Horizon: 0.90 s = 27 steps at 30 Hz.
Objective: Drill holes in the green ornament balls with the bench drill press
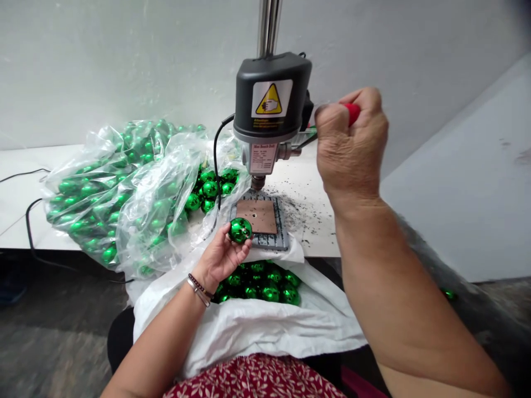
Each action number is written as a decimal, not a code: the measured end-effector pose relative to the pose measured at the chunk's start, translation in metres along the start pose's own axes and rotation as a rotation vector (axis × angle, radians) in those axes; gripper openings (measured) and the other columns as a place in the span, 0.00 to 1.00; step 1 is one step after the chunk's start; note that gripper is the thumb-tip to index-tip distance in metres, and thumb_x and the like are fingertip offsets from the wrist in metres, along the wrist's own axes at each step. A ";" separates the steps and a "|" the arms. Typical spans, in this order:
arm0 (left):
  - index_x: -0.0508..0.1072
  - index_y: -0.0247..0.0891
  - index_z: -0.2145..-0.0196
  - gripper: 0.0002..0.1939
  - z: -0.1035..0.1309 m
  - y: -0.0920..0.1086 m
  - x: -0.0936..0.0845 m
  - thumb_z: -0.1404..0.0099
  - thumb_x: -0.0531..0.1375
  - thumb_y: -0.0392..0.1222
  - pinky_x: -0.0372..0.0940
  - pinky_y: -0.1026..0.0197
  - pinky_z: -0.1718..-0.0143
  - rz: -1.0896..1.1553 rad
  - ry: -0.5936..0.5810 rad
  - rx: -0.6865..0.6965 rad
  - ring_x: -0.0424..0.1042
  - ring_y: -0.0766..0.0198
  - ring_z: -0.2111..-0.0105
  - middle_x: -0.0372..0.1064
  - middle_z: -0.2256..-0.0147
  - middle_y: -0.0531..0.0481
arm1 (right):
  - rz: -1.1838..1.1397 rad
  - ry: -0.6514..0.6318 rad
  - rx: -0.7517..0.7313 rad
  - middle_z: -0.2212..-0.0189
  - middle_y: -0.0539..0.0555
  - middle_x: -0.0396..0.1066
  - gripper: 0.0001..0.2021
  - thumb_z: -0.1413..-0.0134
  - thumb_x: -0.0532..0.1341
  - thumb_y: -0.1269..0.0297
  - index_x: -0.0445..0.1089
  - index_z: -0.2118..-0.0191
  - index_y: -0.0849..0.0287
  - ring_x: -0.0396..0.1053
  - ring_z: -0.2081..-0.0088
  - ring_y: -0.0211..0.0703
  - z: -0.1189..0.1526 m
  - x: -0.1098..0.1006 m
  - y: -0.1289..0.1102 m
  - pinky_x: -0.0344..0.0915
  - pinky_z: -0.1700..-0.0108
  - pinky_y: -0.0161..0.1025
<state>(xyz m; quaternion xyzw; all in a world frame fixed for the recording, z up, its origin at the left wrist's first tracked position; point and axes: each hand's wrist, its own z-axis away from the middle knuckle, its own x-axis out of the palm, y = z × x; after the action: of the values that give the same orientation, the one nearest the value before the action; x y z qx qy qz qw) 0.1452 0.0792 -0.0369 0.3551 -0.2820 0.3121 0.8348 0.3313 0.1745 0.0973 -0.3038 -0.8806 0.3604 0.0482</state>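
In the head view, my left hand [226, 255] grips a green ball [240, 230] beside the drill plate [269, 240]; my right hand [352, 141] grips the red-tipped lever [352, 113]. The smooth ball could slip if my fingertips hold weakly, or crack under hard pressing. Being round, it has no clear long axis; its pointing I cannot tell.

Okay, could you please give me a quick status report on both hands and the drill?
Left hand gripping green ball, off the wooden pad. Right hand on red-tipped lever. Dark shavings around the drill base.
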 end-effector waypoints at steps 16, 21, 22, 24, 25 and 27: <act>0.73 0.37 0.57 0.18 -0.046 0.013 0.003 0.44 0.67 0.45 0.66 0.60 0.55 -1.142 0.224 0.798 0.72 0.62 0.61 0.74 0.61 0.50 | -0.011 -0.015 0.114 0.77 0.42 0.50 0.14 0.41 0.58 0.72 0.51 0.72 0.58 0.48 0.73 0.26 0.000 -0.002 -0.017 0.53 0.64 0.31; 0.73 0.38 0.55 0.18 -0.064 0.016 0.007 0.40 0.64 0.50 0.65 0.56 0.55 -1.369 0.313 0.838 0.72 0.58 0.60 0.75 0.61 0.48 | -0.005 -0.053 0.086 0.76 0.43 0.48 0.12 0.38 0.55 0.69 0.50 0.71 0.58 0.48 0.72 0.26 0.000 -0.004 -0.019 0.53 0.63 0.30; 0.73 0.39 0.55 0.18 -0.066 0.016 0.008 0.40 0.64 0.50 0.65 0.56 0.55 -1.378 0.313 0.841 0.72 0.57 0.60 0.75 0.61 0.48 | -0.005 -0.054 0.089 0.76 0.44 0.49 0.13 0.38 0.55 0.69 0.50 0.71 0.58 0.48 0.72 0.26 0.000 -0.005 -0.020 0.53 0.63 0.30; 0.74 0.39 0.55 0.18 -0.070 0.017 0.009 0.39 0.64 0.50 0.65 0.56 0.55 -1.389 0.299 0.847 0.73 0.56 0.60 0.75 0.62 0.47 | 0.007 -0.041 0.125 0.77 0.44 0.49 0.14 0.40 0.57 0.70 0.50 0.72 0.57 0.47 0.72 0.28 0.000 -0.005 -0.022 0.54 0.64 0.31; 0.74 0.39 0.55 0.17 -0.071 0.018 0.009 0.39 0.65 0.49 0.65 0.56 0.56 -1.393 0.288 0.849 0.73 0.56 0.60 0.76 0.62 0.47 | 0.017 -0.033 0.147 0.78 0.44 0.50 0.15 0.41 0.58 0.71 0.50 0.73 0.57 0.47 0.72 0.28 0.000 -0.006 -0.024 0.54 0.64 0.32; 0.74 0.39 0.55 0.17 -0.074 0.020 0.008 0.40 0.66 0.48 0.66 0.56 0.57 -1.400 0.275 0.859 0.73 0.56 0.61 0.76 0.64 0.48 | 0.036 -0.031 0.174 0.78 0.44 0.51 0.16 0.42 0.59 0.71 0.50 0.74 0.56 0.47 0.73 0.30 -0.001 -0.006 -0.028 0.55 0.65 0.33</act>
<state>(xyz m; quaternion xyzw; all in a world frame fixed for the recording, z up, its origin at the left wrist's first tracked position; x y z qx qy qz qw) 0.1547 0.1495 -0.0665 0.6947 0.2525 -0.1583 0.6547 0.3229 0.1563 0.1172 -0.3087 -0.8409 0.4412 0.0544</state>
